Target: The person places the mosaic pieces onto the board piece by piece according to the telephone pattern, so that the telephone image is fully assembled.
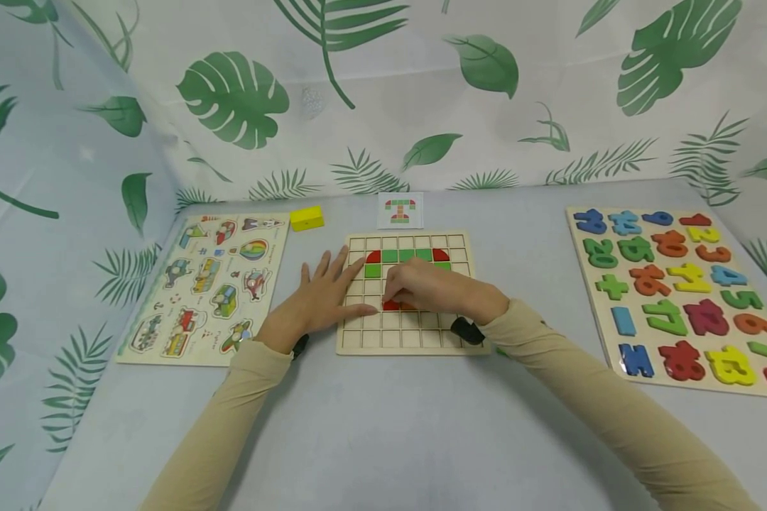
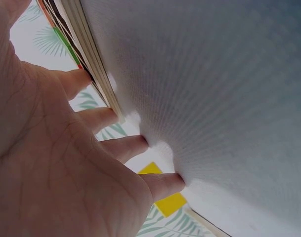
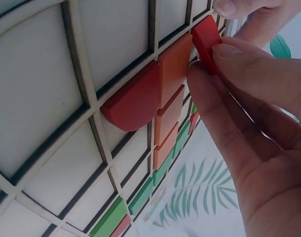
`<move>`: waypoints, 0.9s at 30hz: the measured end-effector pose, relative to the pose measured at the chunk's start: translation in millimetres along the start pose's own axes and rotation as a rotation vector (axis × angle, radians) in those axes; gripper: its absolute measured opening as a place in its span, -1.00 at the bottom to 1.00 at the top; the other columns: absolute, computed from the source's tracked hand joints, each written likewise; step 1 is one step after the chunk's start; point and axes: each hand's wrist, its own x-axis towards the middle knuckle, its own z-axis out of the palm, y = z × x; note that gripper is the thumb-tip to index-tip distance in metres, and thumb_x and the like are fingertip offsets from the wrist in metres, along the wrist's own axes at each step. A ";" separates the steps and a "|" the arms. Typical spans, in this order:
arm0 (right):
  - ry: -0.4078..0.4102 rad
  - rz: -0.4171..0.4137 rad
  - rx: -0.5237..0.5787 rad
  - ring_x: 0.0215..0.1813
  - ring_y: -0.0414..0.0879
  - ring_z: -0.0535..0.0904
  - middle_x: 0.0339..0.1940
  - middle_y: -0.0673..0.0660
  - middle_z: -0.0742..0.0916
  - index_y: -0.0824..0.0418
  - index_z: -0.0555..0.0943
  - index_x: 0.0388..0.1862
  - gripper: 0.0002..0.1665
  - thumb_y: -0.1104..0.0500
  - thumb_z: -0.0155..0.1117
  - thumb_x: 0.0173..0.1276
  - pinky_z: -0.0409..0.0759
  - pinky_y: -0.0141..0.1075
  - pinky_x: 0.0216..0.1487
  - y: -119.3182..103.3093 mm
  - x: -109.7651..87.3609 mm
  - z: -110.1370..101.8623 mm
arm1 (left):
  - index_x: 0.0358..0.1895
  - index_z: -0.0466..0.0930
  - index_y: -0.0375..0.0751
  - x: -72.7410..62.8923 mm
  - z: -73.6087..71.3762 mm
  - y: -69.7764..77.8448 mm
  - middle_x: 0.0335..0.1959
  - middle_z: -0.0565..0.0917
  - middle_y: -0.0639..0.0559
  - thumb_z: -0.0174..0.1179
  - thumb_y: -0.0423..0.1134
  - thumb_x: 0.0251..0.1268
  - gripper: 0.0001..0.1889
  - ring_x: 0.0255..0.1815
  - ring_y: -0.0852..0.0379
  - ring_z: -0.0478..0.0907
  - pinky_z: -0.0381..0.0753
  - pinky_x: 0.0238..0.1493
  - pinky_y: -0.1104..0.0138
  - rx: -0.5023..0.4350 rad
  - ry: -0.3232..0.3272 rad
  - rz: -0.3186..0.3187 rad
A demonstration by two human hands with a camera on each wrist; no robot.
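Note:
A wooden grid board (image 1: 351, 344) lies flat, with red, green and orange tiles in some of its squares. My right hand (image 1: 431, 284) is over its middle, pinching a red tile (image 3: 206, 43) between thumb and fingers. That tile stands tilted at a square beside an orange tile (image 3: 175, 69). Across the orange tile sits a red rounded-corner tile (image 3: 134, 98). My left hand (image 1: 316, 301) spreads its fingers at the board's left edge, its thumb on the board. In the left wrist view, straight left fingers (image 2: 124, 148) touch the cloth and the board's side.
A small pattern card (image 1: 400, 211) sits behind the board, with a yellow block (image 1: 307, 218) to its left. A picture puzzle board (image 1: 194, 298) lies at the left. A number puzzle board (image 1: 591, 284) lies at the right. Leaf-printed cloth (image 1: 371, 92) rises behind.

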 end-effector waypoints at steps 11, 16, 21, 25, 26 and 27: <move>-0.002 -0.010 -0.061 -0.06 -0.02 0.76 -0.20 0.15 0.81 0.37 0.84 -0.13 -0.83 0.48 0.44 0.34 0.71 -0.34 0.00 -1.7 -1.2 2.6 | 0.75 -0.10 -0.01 0.2 0.5 0.0 0.74 -0.27 -0.23 0.14 0.37 0.45 0.01 0.70 -0.40 -0.34 -0.30 0.50 -0.46 0.002 0.012 0.005; 0.022 0.004 -0.091 -0.05 -0.02 0.74 -0.20 0.14 0.80 0.36 0.84 -0.14 -0.84 0.46 0.44 0.34 0.71 -0.31 0.01 -3.4 -2.4 5.1 | 0.75 -0.11 0.00 -0.8 -0.3 0.7 0.74 -0.28 -0.23 0.14 0.37 0.45 0.01 0.70 -0.39 -0.35 -0.32 0.51 -0.45 0.001 0.005 0.003; 0.049 0.012 -0.092 -0.08 -0.04 0.74 -0.22 0.10 0.80 0.31 0.85 -0.17 -0.86 0.43 0.44 0.36 0.71 -0.27 0.02 -3.6 -4.9 7.4 | 0.75 -0.11 -0.01 -1.4 -1.7 1.7 0.74 -0.28 -0.23 0.14 0.36 0.45 0.01 0.70 -0.40 -0.35 -0.32 0.50 -0.46 -0.001 0.003 0.004; 0.043 0.028 -0.029 -0.03 -0.06 0.70 -0.14 0.09 0.77 0.30 0.83 -0.08 -0.84 0.37 0.42 0.41 0.69 -0.23 0.07 -1.7 -10.9 6.0 | 0.75 -0.12 -0.01 -0.7 -1.8 1.7 0.74 -0.28 -0.23 0.14 0.37 0.45 0.01 0.70 -0.40 -0.35 -0.32 0.50 -0.46 0.002 -0.004 0.000; 0.042 0.039 0.002 -0.01 -0.06 0.69 -0.10 0.09 0.77 0.29 0.82 -0.05 -0.83 0.36 0.41 0.43 0.69 -0.21 0.09 -1.4 -13.5 4.4 | 0.75 -0.12 0.00 -0.4 -1.6 1.6 0.74 -0.29 -0.23 0.13 0.37 0.45 0.01 0.70 -0.40 -0.35 -0.32 0.50 -0.46 0.003 -0.006 -0.002; 0.041 0.051 0.029 0.01 -0.06 0.68 -0.07 0.10 0.76 0.29 0.81 -0.01 -0.81 0.34 0.40 0.45 0.68 -0.18 0.10 -0.7 -16.7 2.5 | 0.75 -0.13 0.00 -0.1 -1.4 1.5 0.74 -0.29 -0.23 0.13 0.38 0.45 0.01 0.70 -0.40 -0.35 -0.33 0.51 -0.45 0.003 -0.009 -0.004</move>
